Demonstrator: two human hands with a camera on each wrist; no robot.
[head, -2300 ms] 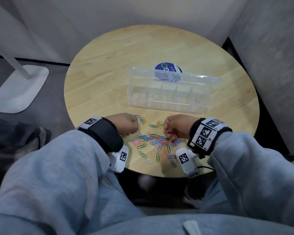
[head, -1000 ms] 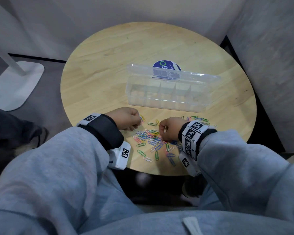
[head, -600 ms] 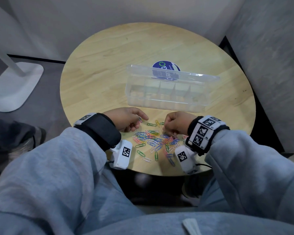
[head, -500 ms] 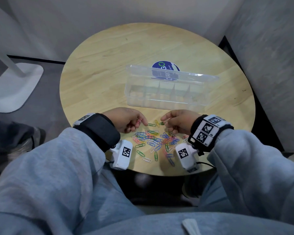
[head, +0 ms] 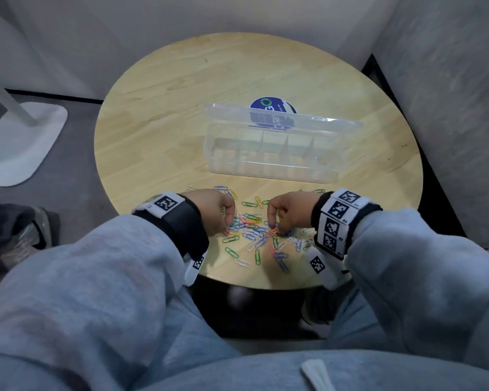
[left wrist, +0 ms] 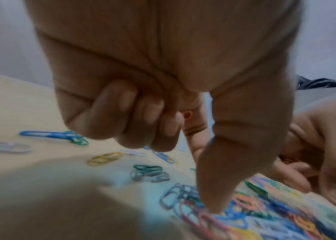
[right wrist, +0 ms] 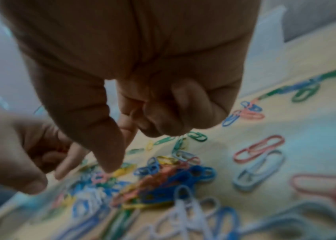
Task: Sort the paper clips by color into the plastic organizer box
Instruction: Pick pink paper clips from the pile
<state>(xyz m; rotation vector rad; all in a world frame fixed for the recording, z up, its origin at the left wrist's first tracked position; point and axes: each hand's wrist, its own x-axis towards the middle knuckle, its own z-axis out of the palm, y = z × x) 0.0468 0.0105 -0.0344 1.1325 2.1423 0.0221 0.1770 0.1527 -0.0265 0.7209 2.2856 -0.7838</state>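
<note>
Several coloured paper clips (head: 254, 235) lie heaped near the round table's front edge, seen close in the right wrist view as a pile (right wrist: 163, 178). The clear organizer box (head: 266, 172) stands behind them with its lid (head: 308, 124) up and its compartments showing nothing inside. My left hand (head: 227, 230) hovers over the heap's left side, fingers curled round a red clip (left wrist: 187, 115), thumb (left wrist: 214, 194) pressing down into the clips. My right hand (head: 275, 231) is on the heap's right side. Its thumb (right wrist: 109, 159) and forefinger pinch at an orange-red clip, and its other fingers are curled.
A blue round sticker (head: 271, 107) sits on the table (head: 167, 108) behind the box. Stray clips (head: 249, 204) lie between the heap and the box. The table's front edge is just below my wrists. A white stand base (head: 20, 142) is on the floor at left; walls close in behind and right.
Both hands have dropped back onto the heap from slightly further out. The right hand's fingers, stretched half a second ago, are curled again with the tips down in the clips.
</note>
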